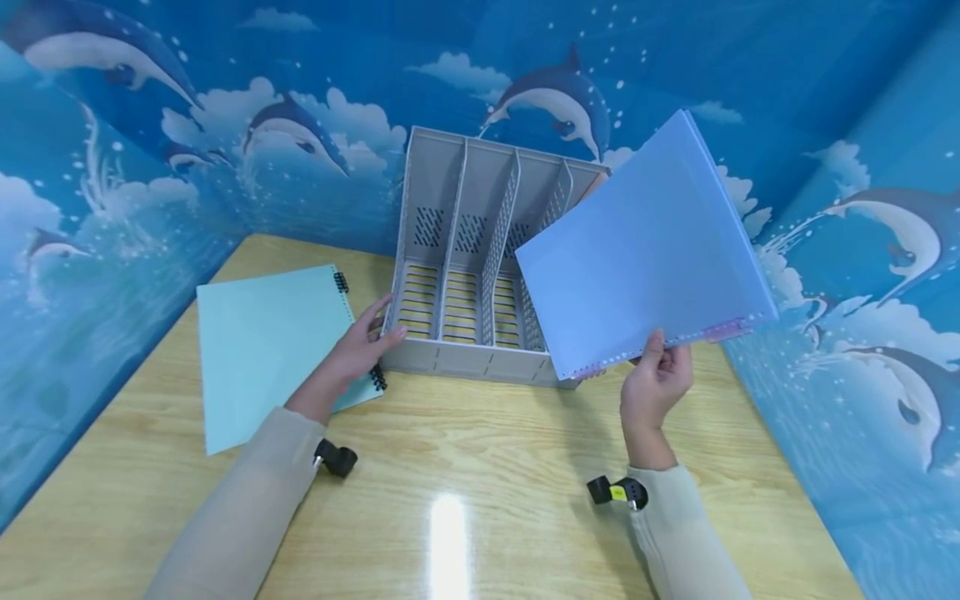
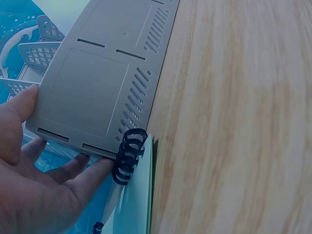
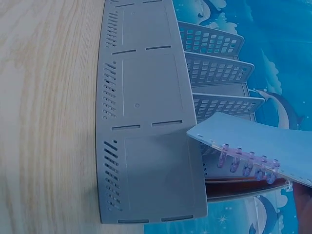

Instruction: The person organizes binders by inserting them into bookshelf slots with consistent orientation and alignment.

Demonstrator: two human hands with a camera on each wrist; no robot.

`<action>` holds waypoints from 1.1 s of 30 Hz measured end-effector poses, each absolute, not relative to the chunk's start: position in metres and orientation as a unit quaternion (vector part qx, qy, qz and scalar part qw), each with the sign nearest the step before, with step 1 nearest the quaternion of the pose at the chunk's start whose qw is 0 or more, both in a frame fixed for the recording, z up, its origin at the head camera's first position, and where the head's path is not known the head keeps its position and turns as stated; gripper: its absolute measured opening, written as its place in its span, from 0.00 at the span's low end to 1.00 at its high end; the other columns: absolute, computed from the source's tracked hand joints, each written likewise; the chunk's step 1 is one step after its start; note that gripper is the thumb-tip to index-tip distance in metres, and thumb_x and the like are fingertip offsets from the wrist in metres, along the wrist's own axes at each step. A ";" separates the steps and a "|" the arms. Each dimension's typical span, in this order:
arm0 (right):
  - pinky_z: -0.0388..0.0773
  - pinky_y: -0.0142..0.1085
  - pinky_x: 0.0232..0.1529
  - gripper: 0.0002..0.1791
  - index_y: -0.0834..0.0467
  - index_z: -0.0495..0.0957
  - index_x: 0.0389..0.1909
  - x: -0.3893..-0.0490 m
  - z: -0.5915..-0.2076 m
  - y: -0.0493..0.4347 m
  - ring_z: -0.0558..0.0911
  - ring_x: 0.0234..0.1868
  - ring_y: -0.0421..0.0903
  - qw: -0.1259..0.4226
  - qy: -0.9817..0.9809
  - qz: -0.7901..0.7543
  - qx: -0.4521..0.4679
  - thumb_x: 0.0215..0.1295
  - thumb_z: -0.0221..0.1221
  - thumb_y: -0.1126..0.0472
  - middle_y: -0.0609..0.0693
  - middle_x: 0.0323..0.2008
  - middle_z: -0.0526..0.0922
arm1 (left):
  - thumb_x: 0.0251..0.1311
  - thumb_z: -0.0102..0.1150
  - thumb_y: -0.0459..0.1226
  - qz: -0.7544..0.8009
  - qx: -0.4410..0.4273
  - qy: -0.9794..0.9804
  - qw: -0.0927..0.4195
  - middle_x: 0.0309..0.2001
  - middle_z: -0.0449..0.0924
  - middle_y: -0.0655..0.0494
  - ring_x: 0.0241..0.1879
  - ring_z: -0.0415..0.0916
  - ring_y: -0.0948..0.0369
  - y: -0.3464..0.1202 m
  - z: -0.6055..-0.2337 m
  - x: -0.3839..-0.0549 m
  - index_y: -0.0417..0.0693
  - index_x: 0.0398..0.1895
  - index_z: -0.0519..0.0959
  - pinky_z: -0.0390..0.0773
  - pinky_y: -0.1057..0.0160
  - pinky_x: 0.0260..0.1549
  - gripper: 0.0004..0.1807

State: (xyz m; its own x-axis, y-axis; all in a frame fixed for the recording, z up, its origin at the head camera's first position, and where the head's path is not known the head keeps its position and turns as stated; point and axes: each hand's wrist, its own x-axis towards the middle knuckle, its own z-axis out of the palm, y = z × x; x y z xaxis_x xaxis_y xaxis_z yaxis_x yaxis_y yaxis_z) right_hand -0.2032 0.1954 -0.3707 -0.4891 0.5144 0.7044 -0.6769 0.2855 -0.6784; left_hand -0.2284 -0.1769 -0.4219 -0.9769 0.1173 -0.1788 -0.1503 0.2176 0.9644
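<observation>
A grey file organizer with slotted dividers stands on the table. My left hand grips its front left corner, thumb over the top edge and fingers around the side in the left wrist view. With my right hand I pinch a light blue notebook by its bound edge, thumb on top. Tilted, the notebook hangs over the organizer's right end and hides part of the rightmost compartment. Purple binding rings show along its edge in the right wrist view.
A mint green notebook with black binding rings lies left of the organizer, beneath my left forearm. Something reddish brown sits in the organizer's end compartment. Walls printed with dolphins enclose the wooden table.
</observation>
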 end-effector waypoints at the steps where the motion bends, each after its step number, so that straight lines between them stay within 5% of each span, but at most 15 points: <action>1: 0.81 0.27 0.28 0.12 0.70 0.79 0.48 -0.204 -0.371 0.195 0.80 0.23 0.38 0.500 -0.626 0.595 0.066 0.72 0.50 0.69 0.48 0.30 0.80 | 0.63 0.54 0.59 0.626 -0.009 0.773 0.107 0.77 0.43 0.45 0.73 0.48 0.42 -0.177 -0.422 -0.229 0.75 0.77 0.39 0.53 0.40 0.69 0.45; 10: 0.82 0.28 0.28 0.10 0.67 0.80 0.43 -0.212 -0.365 0.183 0.68 0.16 0.38 0.505 -0.611 0.606 0.063 0.72 0.50 0.69 0.46 0.23 0.73 | 0.64 0.54 0.58 0.625 -0.019 0.773 0.104 0.77 0.44 0.45 0.73 0.49 0.42 -0.174 -0.424 -0.231 0.73 0.77 0.39 0.53 0.42 0.69 0.45; 33: 0.80 0.30 0.27 0.11 0.66 0.77 0.33 -0.234 -0.366 0.146 0.73 0.20 0.39 0.497 -0.605 0.622 0.030 0.74 0.50 0.66 0.47 0.22 0.71 | 0.66 0.53 0.56 0.630 0.000 0.769 0.109 0.77 0.42 0.42 0.73 0.48 0.41 -0.177 -0.420 -0.228 0.72 0.78 0.38 0.53 0.40 0.69 0.45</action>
